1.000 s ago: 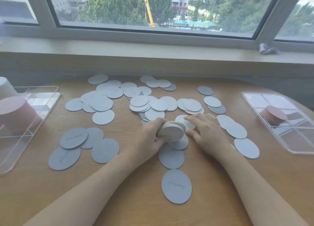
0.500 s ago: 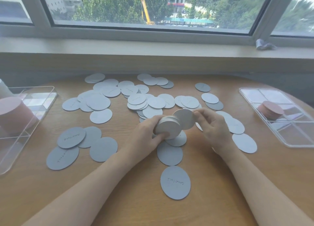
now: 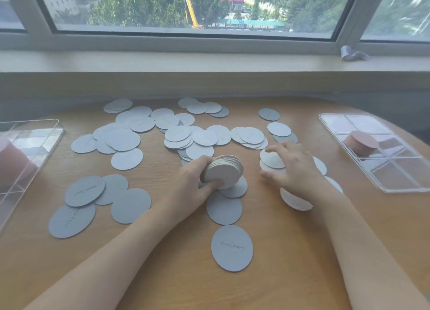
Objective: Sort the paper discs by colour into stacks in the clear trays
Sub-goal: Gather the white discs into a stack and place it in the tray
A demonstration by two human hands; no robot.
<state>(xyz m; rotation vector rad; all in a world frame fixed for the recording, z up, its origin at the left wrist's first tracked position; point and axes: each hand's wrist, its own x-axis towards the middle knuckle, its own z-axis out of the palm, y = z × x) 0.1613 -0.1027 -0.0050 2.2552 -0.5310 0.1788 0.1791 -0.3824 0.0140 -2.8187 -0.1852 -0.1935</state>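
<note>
Handwritten "Good luck" on the nearest grey disc (image 3: pixel 232 248); other discs' writing illegible.

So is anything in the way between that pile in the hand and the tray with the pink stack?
Yes: the right hand lies between the held disc stack, gripped by the left hand, and the right clear tray.

Grey-blue paper discs (image 3: pixel 126 159) lie scattered and overlapping across the wooden table, some with handwriting. I grip a tilted stack of grey discs (image 3: pixel 223 172) in my left hand (image 3: pixel 193 184). My right hand (image 3: pixel 294 167) rests, fingers spread, on loose discs. Right clear tray (image 3: pixel 393 186) holds a short pink stack (image 3: pixel 361 142). Left clear tray (image 3: pixel 50 132) holds a taller pink stack (image 3: pixel 12 162).
</note>
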